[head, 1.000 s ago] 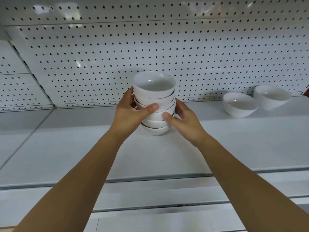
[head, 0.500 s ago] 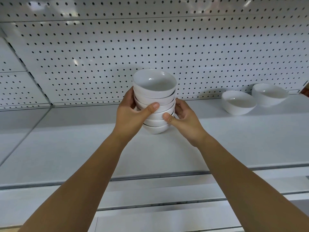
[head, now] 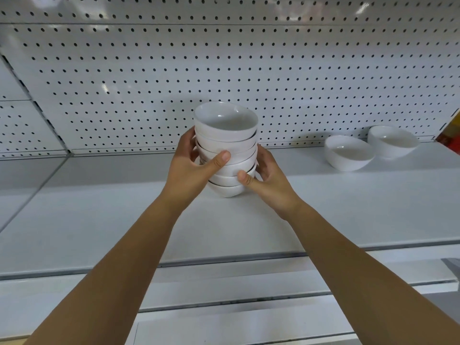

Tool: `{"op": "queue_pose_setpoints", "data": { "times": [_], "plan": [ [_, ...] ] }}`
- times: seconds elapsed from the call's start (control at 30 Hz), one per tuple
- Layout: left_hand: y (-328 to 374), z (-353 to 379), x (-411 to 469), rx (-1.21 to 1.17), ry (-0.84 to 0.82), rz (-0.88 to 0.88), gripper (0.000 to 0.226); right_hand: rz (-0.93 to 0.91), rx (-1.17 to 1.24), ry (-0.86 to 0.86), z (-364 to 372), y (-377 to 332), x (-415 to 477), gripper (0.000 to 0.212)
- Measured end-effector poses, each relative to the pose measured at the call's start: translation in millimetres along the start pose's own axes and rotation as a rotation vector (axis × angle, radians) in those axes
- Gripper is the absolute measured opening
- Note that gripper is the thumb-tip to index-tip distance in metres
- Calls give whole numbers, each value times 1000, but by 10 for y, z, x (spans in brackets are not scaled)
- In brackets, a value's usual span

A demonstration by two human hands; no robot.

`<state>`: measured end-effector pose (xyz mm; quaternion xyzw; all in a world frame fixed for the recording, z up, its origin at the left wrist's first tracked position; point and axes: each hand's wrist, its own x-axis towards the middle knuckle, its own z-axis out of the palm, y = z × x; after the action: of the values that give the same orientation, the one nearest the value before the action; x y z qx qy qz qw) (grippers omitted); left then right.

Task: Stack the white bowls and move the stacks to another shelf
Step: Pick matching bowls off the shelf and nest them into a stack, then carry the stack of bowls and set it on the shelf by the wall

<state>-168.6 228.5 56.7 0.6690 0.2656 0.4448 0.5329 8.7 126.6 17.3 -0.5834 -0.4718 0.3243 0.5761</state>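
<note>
A white pegboard back panel (head: 149,70) rises behind a plain white shelf (head: 99,207), and both forearms reach in over its front edge. Near the middle of the shelf, close to the back panel, stands the stack of white bowls (head: 226,135), about six nested and leaning a little. The left hand (head: 189,170) wraps the stack's left side, its thumb (head: 220,159) laid across the middle bowls. The right hand (head: 271,180) cups the lower right side, its thumb (head: 245,178) pressing on a bowl near the bottom. Both hands are grasping the stack.

Over the last second very little has changed: the grip is the same, and the stack sits at nearly the same spot against the shelf, perhaps a touch higher. Whether its base has left the shelf cannot be told from this view. That suggests the person is steadying and squaring the stack, with the carry to another shelf yet to begin.

Well to the right, a tilted white bowl (head: 348,153) and an upright white bowl (head: 392,141) sit side by side, unstacked, so more stacking likely remains.
</note>
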Motion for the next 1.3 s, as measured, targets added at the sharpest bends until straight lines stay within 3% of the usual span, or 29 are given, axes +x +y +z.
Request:
{"op": "queue_pose_setpoints", "data": {
  "times": [0.1,0.2,0.43,0.57,0.7,0.87,1.3],
  "plan": [
    [-2,-137,74,10,-65,-95,98,118,-27,-36,15,95,-3,122],
    [24,-163,166,-33,-137,-166,106,149,-38,-83,57,127,22,137],
    [21,-109,289,-174,-409,-279,113,44,-70,-8,243,79,87,122],
    [40,-93,259,-245,-394,-277,113,34,-76,75,269,92,72,114],
    [64,-53,192,-274,-344,-274,109,11,-93,126,258,59,2,92],
    [171,80,85,-307,-303,-331,82,22,-135,158,157,21,-173,111],
    [756,1046,-205,-407,-423,-279,70,-65,-162,289,-686,-358,-851,112]
  ]
}}
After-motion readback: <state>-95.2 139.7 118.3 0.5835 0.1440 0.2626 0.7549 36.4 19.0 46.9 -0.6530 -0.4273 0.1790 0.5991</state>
